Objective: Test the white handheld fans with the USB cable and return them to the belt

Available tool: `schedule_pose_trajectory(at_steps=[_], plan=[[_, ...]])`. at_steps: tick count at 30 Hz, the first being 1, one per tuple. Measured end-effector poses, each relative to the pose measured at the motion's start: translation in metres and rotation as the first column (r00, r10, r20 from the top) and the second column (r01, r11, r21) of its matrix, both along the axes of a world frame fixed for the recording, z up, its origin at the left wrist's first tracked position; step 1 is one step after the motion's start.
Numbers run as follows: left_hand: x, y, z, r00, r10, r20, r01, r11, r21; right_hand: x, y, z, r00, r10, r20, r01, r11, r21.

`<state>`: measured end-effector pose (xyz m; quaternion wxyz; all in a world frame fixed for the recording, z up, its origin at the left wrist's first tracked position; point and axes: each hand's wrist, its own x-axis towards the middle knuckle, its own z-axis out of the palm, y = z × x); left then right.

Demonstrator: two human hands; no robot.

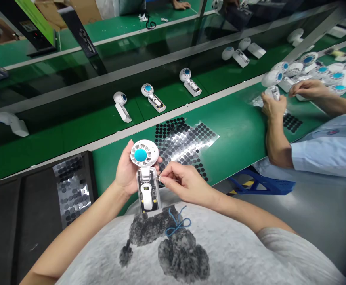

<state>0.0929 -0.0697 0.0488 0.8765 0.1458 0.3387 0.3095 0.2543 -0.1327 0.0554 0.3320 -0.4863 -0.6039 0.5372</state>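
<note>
My left hand (126,170) is wrapped round a white handheld fan (146,189), gripping it near its neck from the left. The fan's round head has a blue centre disc, and its clear handle shows a small display and dark inner parts. The handle points down towards my body. At the handle's upper right side, my right hand (180,180) has thumb and forefinger pinched together. A small pale bit shows at those fingertips, too small to name. Behind the fan, sheets of black round stickers (184,142) lie on the green bench (232,130).
Several fans, one of them a middle fan (153,97), lie along the green conveyor (89,130) beyond a metal rail. To the right, a co-worker's hands (275,105) handle another fan beside a pile of fans (318,71). A black tray (39,213) with a sticker strip stands left.
</note>
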Motion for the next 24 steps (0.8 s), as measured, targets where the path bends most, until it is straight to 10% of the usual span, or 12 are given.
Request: schedule_pose_trajectory(at_steps=[24], plan=[[0.0,-0.002,0.0,0.998,0.055,-0.019,-0.055,0.998,0.013,-0.001,0.003,0.002,0.983,0.17,0.07,-0.17,0.985,-0.008]])
